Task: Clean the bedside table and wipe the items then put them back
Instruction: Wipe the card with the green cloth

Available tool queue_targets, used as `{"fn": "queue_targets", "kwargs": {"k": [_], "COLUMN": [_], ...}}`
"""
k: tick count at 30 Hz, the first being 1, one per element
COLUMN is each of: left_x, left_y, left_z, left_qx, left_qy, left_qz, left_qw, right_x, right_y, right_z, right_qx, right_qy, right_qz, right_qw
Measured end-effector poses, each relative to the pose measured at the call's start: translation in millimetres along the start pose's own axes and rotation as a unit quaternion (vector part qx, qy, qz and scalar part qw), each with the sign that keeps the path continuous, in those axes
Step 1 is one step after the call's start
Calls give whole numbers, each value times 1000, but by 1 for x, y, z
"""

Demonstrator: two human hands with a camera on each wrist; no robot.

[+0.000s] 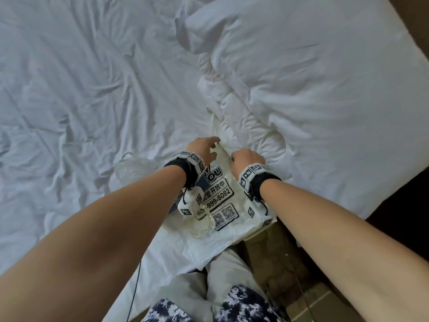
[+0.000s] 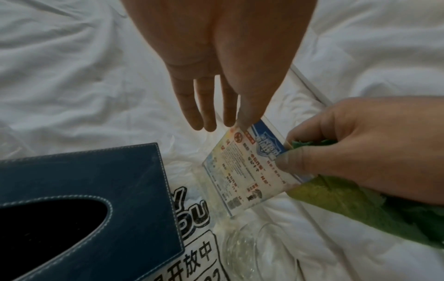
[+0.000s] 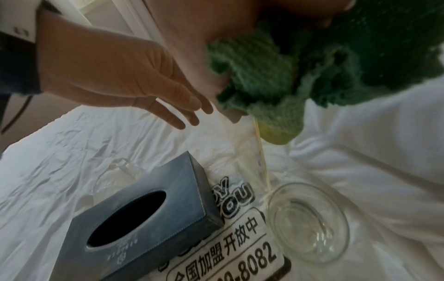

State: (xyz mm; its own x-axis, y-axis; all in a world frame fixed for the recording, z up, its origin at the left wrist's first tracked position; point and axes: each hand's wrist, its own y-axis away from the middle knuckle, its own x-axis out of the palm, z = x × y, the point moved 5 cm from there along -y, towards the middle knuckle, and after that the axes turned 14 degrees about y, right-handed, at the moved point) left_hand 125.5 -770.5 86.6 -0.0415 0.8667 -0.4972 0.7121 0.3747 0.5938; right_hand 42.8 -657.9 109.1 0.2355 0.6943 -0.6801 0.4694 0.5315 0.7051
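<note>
Acrylic sign [image 2: 250,171] pinched with green cloth [image 2: 360,205] in right hand [image 2: 360,144] (left hand [image 2: 216,57] released, fingers straight); could slip onto glass bowl [image 3: 307,222].

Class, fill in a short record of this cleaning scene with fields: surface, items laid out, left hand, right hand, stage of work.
surface: white bed sheet, with a printed plastic bag spread on it
items laid out: blue tissue box, glass bowl
left hand: open, fingers straight, at the acrylic sign card
right hand: pinches the card with a green cloth
stage of work: wiping the card, not yet put back
</note>
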Motion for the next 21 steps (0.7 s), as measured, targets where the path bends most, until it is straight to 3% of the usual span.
{"fn": "queue_targets", "kwargs": {"k": [4, 9, 16, 21], "left_x": [-23, -70, -132, -153], "left_y": [10, 43, 117, 183], "left_z": [-7, -18, -63, -110], "left_qx": [-10, -59, -79, -44], "left_qy": [34, 85, 144, 313], "left_qz": [-13, -78, -136, -137], "left_qw": [999, 992, 977, 939], "right_x": [-31, -76, -143, -180], "right_y": [6, 38, 126, 219], "right_z": [-11, -28, -55, -84], "right_qx": [8, 21, 20, 14], "right_qy": [-27, -110, -253, -325], "right_qz": [-4, -11, -101, -204], "right_qw": [1000, 994, 962, 923]}}
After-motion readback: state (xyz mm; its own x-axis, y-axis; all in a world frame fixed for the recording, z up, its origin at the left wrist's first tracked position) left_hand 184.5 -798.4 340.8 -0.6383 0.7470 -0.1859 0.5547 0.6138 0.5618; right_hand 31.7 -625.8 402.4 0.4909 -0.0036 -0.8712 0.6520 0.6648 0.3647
